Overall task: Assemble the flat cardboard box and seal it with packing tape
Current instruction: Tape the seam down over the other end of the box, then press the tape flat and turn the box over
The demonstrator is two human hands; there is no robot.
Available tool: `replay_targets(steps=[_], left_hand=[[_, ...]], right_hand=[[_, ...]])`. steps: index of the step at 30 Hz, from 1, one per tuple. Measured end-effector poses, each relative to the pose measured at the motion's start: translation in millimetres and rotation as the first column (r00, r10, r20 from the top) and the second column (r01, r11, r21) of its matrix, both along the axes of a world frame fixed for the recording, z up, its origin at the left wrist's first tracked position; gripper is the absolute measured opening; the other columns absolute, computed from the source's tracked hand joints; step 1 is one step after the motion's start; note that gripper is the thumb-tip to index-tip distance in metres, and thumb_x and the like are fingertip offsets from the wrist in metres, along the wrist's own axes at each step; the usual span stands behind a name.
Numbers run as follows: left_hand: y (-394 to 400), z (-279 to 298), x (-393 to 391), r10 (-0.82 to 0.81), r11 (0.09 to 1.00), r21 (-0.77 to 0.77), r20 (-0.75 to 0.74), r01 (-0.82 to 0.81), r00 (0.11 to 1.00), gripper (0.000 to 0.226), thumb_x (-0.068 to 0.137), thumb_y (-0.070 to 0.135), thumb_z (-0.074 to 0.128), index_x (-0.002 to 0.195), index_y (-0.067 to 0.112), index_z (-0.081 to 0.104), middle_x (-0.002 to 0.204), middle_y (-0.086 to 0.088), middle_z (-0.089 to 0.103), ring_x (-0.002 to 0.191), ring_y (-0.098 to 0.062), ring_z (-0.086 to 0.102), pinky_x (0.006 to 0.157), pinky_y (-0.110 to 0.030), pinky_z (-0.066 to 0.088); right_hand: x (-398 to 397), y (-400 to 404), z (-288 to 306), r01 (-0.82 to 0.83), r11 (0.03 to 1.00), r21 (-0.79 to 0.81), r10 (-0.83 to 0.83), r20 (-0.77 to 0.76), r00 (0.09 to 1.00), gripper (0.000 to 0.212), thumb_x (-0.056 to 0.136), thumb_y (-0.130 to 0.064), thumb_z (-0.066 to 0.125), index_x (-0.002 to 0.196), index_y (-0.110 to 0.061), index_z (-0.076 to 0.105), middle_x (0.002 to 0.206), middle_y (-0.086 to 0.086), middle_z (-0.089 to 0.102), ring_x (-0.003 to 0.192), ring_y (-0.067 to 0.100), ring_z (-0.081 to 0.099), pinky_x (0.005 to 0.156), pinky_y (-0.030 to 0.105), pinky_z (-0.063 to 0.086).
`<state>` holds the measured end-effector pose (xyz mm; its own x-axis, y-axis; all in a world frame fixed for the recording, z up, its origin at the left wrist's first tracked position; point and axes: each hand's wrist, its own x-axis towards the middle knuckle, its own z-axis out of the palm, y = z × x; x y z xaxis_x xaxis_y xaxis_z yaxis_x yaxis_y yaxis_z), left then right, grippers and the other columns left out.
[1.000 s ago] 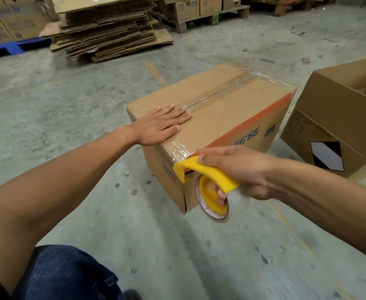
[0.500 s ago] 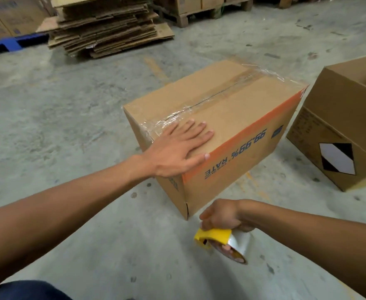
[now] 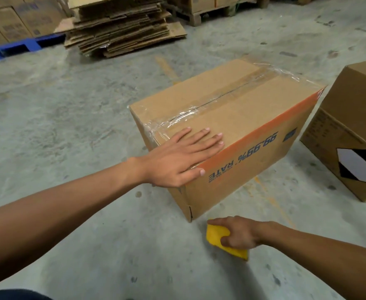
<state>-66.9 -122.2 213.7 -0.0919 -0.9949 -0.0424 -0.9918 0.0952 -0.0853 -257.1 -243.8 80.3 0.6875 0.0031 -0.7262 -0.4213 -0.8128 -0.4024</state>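
Observation:
A closed brown cardboard box (image 3: 249, 118) with an orange edge stripe and blue print stands on the concrete floor. Clear packing tape (image 3: 225, 96) runs along its top seam and wrinkles over the near end. My left hand (image 3: 182, 158) lies flat, fingers spread, on the box's near top corner. My right hand (image 3: 236, 234) grips the yellow tape dispenser (image 3: 215, 236) low at the floor, just in front of the box's near bottom corner. The tape roll is hidden under the hand.
A second brown box (image 3: 348, 135) with a black-and-white diamond label stands close at the right. A stack of flattened cardboard (image 3: 121, 27) lies at the back, beside a blue pallet (image 3: 15, 48) and wooden pallets with boxes (image 3: 210, 7).
My right hand pulled the dispenser off the box's near end and lowered it to the floor. My left hand slid from the top seam to the near right corner.

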Motion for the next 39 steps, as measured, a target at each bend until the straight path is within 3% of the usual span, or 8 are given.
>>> replay_targets(steps=[8,13,17,22,27,30,35,39], left_hand=[[7,-13,-6,-0.062,0.972,-0.224,0.027,0.066,0.998,0.051,0.102,0.026,0.032,0.152,0.012,0.030,0.159,-0.002,0.028,0.148,-0.019,0.022,0.117,-0.047,0.024],[10,-31,-24,0.212,0.823,-0.489,-0.204,-0.287,0.956,0.052,0.103,0.032,0.025,0.151,0.012,0.026,0.160,-0.006,0.023,0.150,-0.026,0.013,0.118,-0.057,0.003],[6,-33,-48,0.363,0.574,-0.314,-0.730,-0.756,0.579,0.067,0.099,0.026,0.032,0.154,0.019,-0.006,0.160,0.001,-0.023,0.146,-0.011,-0.024,0.120,-0.034,-0.011],[-1,-19,-57,0.406,0.377,0.080,-0.910,-0.923,0.087,0.078,0.098,0.025,0.044,0.153,0.026,-0.012,0.158,0.002,-0.029,0.145,-0.009,-0.024,0.120,-0.032,-0.007],[5,-26,-39,0.331,0.303,0.086,-0.943,-0.949,0.020,0.079,0.080,0.042,0.049,0.150,0.041,0.014,0.160,0.005,0.019,0.145,-0.019,0.025,0.118,-0.045,0.024],[-1,-23,-29,0.381,0.223,0.162,-0.922,-0.961,-0.067,0.068,0.087,0.035,0.042,0.149,0.040,0.013,0.148,0.009,0.025,0.126,-0.022,0.044,0.106,-0.049,0.040],[-16,-13,7,0.402,0.076,0.278,-0.887,-0.958,-0.226,0.072,0.085,0.040,0.033,0.152,0.026,0.012,0.158,-0.003,0.022,0.128,-0.032,0.044,0.104,-0.048,0.041],[-30,-6,29,0.572,0.068,0.116,-0.818,-0.991,-0.057,0.071,0.097,0.034,0.033,0.154,0.011,-0.002,0.163,-0.004,-0.006,0.148,-0.033,0.011,0.119,-0.048,0.018]], right_hand=[[-36,-1,-38,-0.518,0.820,-0.244,0.567,0.225,0.792,0.106,0.095,-0.007,0.048,0.131,-0.063,-0.035,0.142,0.024,0.040,0.125,0.043,0.043,0.095,0.047,0.041],[-43,-12,-53,-0.530,0.791,-0.305,0.611,0.373,0.698,0.098,0.099,-0.009,0.041,0.128,-0.069,-0.032,0.137,0.022,0.042,0.125,0.039,0.041,0.090,0.050,0.046],[-23,-23,-33,-0.396,0.778,-0.488,0.628,0.620,0.470,0.042,0.093,-0.040,0.046,0.135,-0.045,0.048,0.077,-0.001,0.066,0.061,0.025,0.063,0.053,0.030,0.051],[19,-19,41,-0.089,0.907,-0.411,0.420,0.884,0.207,0.032,0.100,-0.036,0.032,0.089,-0.019,0.057,0.062,0.002,0.056,0.046,0.032,0.054,0.034,0.032,0.036],[62,-19,130,0.040,0.976,-0.213,0.216,0.965,-0.146,0.017,0.091,-0.015,0.052,0.096,-0.008,0.067,0.073,0.001,0.064,0.057,0.019,0.055,0.051,0.029,0.042],[100,-49,155,0.237,0.965,-0.115,0.123,0.992,-0.017,0.030,0.092,-0.022,0.049,0.116,-0.012,0.064,0.095,0.002,0.065,0.081,0.019,0.060,0.070,0.033,0.049],[154,-143,157,0.335,0.866,-0.372,0.109,0.794,0.598,0.053,0.098,-0.045,0.036,0.148,-0.029,0.038,0.154,0.004,0.037,0.137,0.028,0.033,0.112,0.047,0.028],[169,-205,156,0.283,0.822,-0.494,0.112,0.629,0.769,0.057,0.098,-0.058,0.026,0.150,-0.036,0.031,0.162,-0.002,0.023,0.146,0.026,0.019,0.116,0.055,0.016]])
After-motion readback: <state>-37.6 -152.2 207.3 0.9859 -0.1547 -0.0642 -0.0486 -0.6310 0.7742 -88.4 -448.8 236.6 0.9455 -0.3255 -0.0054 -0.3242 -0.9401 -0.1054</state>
